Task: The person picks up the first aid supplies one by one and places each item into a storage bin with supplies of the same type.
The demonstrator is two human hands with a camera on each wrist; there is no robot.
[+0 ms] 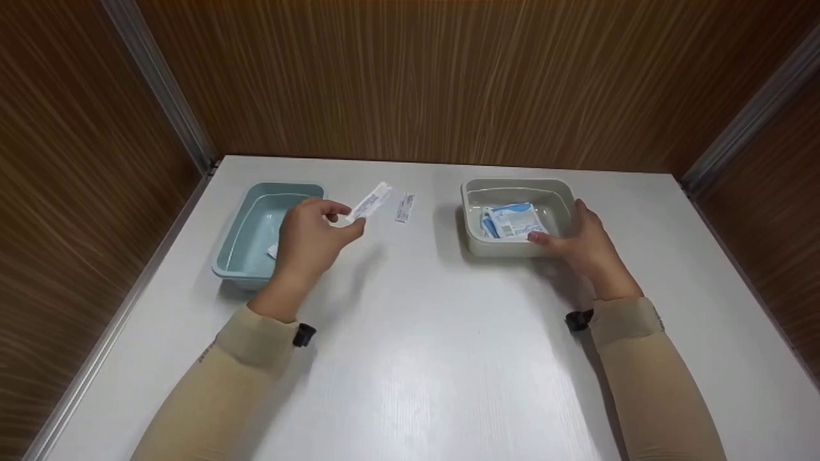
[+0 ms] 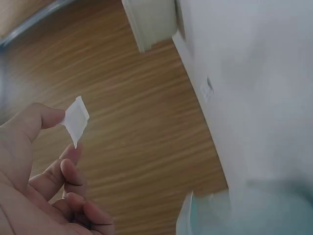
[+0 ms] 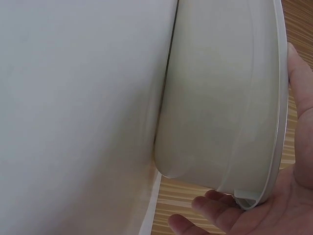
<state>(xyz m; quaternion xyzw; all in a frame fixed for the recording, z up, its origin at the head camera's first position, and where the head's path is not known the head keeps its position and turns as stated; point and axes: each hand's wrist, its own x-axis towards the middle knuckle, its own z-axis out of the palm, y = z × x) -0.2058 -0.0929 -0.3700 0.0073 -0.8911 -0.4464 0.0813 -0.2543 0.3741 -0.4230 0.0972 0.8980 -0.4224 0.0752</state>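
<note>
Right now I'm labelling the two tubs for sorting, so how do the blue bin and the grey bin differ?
The blue bin is pale blue; the grey bin is off-white grey. The grey bin holds blue-and-white packets; the blue bin shows only a small white piece. The right hand grips the grey bin's rim; the left hand pinches a white packet above the blue bin. Both are rounded rectangular tubs on the white table.

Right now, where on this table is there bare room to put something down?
The widest bare stretch is the near half of the table, between the two sleeves. A narrower strip lies between the blue tub and the grey tub, though a small packet lies at its far end. Both tubs are crowded by the left hand and right hand.
</note>
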